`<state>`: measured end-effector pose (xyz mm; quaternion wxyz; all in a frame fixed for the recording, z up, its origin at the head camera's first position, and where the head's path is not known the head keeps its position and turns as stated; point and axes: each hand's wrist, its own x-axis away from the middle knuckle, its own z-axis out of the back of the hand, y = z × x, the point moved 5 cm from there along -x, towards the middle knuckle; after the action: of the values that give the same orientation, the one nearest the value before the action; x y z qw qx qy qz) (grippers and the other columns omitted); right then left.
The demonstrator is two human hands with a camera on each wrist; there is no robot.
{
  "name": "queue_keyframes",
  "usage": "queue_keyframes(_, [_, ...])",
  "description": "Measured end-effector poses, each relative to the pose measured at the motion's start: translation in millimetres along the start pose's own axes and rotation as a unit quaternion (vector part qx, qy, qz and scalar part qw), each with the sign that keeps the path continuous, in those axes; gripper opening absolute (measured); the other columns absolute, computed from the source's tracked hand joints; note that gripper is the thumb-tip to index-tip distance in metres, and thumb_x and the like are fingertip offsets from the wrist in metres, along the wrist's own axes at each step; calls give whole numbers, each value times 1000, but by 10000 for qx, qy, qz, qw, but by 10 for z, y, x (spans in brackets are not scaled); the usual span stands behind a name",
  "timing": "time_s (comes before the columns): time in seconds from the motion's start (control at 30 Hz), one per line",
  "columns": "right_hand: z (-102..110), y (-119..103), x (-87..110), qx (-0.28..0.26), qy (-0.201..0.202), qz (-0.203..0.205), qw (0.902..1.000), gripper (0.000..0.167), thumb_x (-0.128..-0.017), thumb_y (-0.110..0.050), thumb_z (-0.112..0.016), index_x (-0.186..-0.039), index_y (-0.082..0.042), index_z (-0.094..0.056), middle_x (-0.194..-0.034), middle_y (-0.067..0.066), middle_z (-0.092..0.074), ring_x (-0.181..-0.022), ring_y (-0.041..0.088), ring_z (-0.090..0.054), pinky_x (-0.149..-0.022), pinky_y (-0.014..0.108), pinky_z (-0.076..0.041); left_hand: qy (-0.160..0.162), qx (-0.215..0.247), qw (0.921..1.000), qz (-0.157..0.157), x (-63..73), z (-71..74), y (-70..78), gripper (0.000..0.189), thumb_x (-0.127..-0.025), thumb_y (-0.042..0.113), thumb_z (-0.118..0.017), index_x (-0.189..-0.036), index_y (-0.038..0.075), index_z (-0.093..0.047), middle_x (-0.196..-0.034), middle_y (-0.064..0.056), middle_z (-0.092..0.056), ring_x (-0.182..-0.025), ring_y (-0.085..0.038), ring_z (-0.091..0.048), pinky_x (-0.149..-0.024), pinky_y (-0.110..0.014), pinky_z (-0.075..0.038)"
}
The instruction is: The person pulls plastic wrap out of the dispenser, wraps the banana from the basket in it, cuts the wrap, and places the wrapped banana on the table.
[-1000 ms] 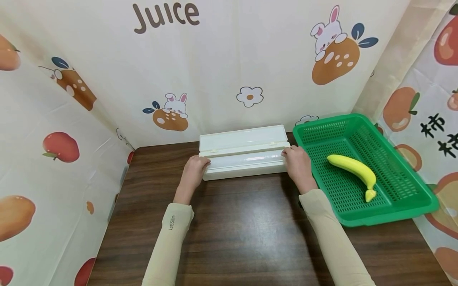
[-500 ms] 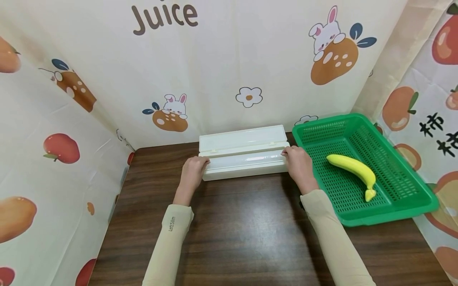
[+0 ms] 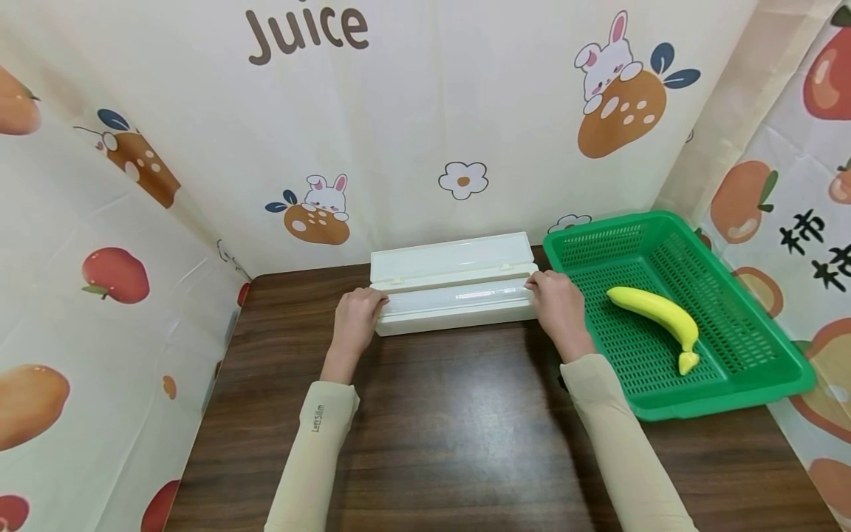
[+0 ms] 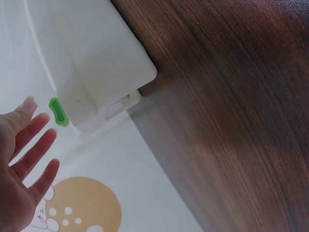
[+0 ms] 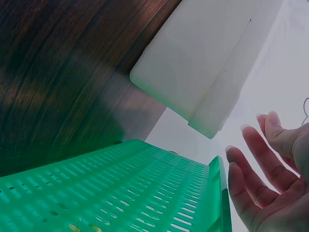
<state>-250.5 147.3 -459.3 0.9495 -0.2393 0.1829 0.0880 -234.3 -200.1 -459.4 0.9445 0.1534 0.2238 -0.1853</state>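
Your left grip (image 3: 355, 316) and right grip (image 3: 558, 304) sit at the two ends of the white dispenser (image 3: 459, 319), which lies on the table (image 3: 452, 414) between them. In each, thumb and forefinger tips come together, apparently pinching the shiny film (image 3: 459, 295); the other fingers are loosely spread in the wrist views. How much film you have hold of cannot be told; it is nearly invisible there. Long axis of dispenser: left grip to right grip, right end slightly farther from you. Its lid (image 3: 452, 255) lies flipped back beyond both grips, away from you. A green piece (image 4: 59, 112) shows just beside the left fingertips; function unclear. Handling, judged: film light, limp, slick, likely to cling or tear if pulled unevenly, so you would best take it by both corners with a level pull. Dispenser looks like stiff, fairly light plastic that could slide; its end walls offer firm hold. Just right of your right grip: green basket (image 3: 718, 403), yellow banana (image 3: 657, 310) inside it.
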Motion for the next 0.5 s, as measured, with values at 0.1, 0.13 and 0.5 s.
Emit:
queue_keyframes(0.1, [21, -7, 6, 15, 8, -28, 10000, 11, -98, -8, -75, -97, 2, -77, -88, 21, -72, -77, 44, -68, -63, 56, -56, 51, -58, 10000, 21, 5, 18, 9, 11, -95, 10, -77, -94, 0, -79, -90, -14, -78, -84, -34, -72, -83, -54, -59])
queue_keyframes(0.13, [27, -10, 8, 10, 8, -36, 10000, 11, -98, -8, -75, -97, 3, -77, -88, 21, -72, -77, 44, -68, -63, 56, -56, 82, -90, 9999, 15, 7, 22, 10, 11, -95, 11, -78, -93, 0, -79, -89, -13, -78, -83, -34, -72, -82, -54, -59])
queue_keyframes(0.5, [60, -23, 35, -66, -18, -93, 9999, 13, -99, -10, -74, -98, 2, -76, -88, 22, -73, -76, 42, -68, -60, 55, -56, 152, -187, 9997, 41, 38, 81, 30, 13, -96, 15, -77, -96, 2, -80, -91, -12, -78, -81, -33, -70, -75, -50, -58])
